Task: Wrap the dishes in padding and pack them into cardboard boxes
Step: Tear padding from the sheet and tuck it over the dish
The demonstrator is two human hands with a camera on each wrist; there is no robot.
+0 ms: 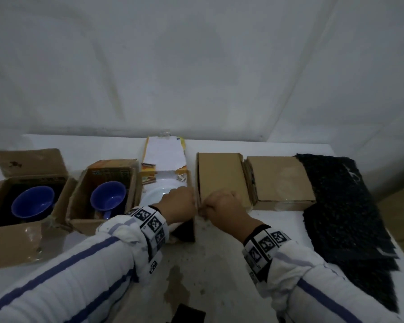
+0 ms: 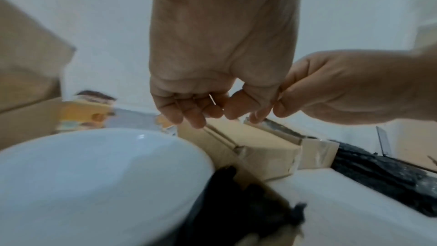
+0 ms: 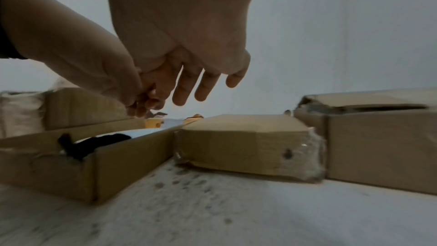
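A white plate (image 1: 159,194) (image 2: 94,175) lies on black padding (image 1: 184,229) (image 2: 236,203) in an open cardboard box (image 3: 130,156) at mid table. My left hand (image 1: 184,201) (image 2: 208,108) and right hand (image 1: 210,206) (image 3: 179,85) meet fingertip to fingertip above that box's right wall, beside a closed cardboard box (image 1: 219,173) (image 3: 248,147). The left fingers are curled. The right thumb and forefinger pinch while the other fingers stay spread. A thin clear strip glints between the fingertips in the left wrist view; it is too small to tell what it is.
Two open boxes at the left each hold a blue cup (image 1: 33,201) (image 1: 107,197). A second closed box (image 1: 278,180) stands right of the first. A stack of black padding sheets (image 1: 343,206) covers the table's right end. A dark scrap (image 1: 189,313) lies at the near edge.
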